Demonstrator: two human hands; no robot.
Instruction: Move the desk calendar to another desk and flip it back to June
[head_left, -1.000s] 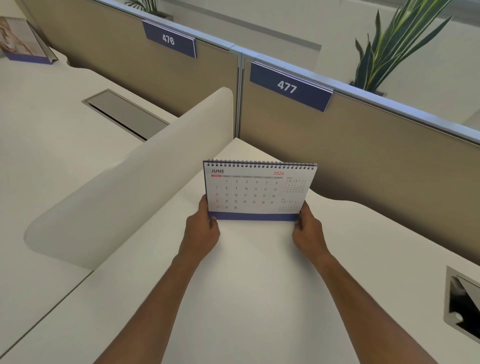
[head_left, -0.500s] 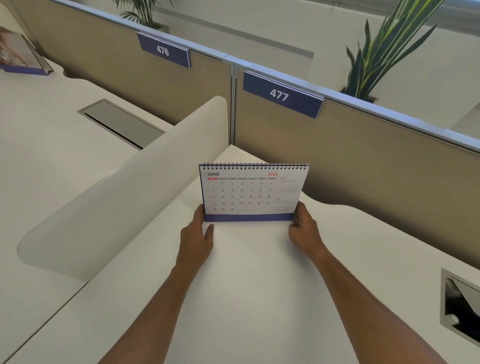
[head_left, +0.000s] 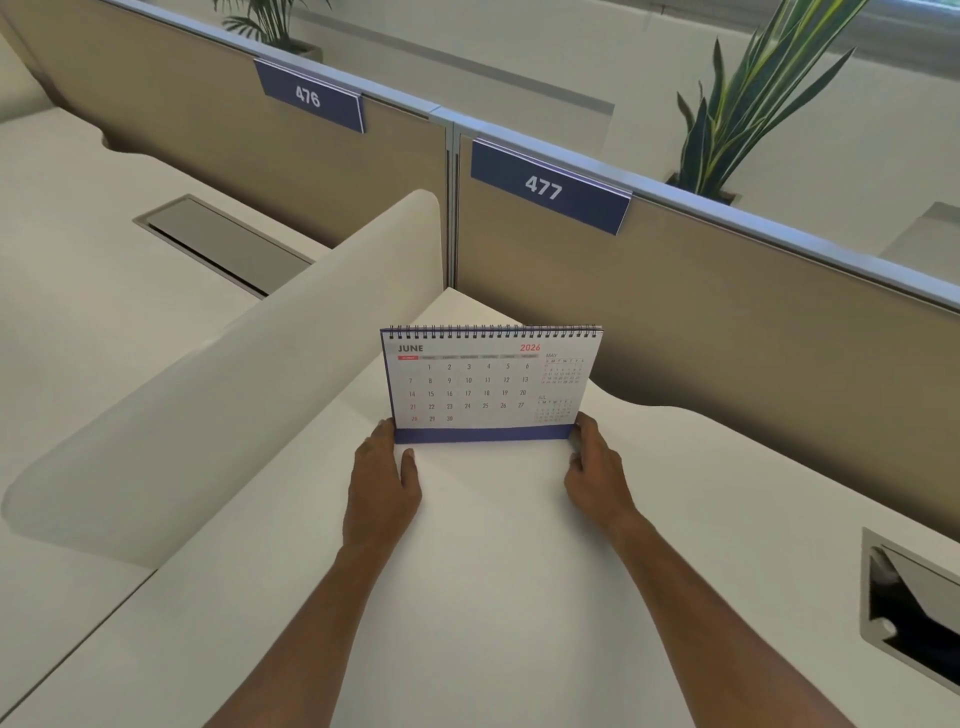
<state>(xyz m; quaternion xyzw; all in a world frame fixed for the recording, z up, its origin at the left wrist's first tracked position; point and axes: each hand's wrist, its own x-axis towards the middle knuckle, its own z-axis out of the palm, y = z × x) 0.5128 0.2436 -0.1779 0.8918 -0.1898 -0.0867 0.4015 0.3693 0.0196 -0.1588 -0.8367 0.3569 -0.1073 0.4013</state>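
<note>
The white spiral-bound desk calendar with a blue base strip stands upright on the white surface, showing June 2026, below the blue "477" sign on the tan partition. The left hand touches the calendar's lower left corner, fingers loosely apart. The right hand touches its lower right corner, fingers curled at the edge.

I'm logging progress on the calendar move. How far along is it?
Done: the desk calendar stands on the desk under sign 477, showing JUNE. In hand: the left hand and right hand are at its bottom corners. Left: probably only letting go.
</note>
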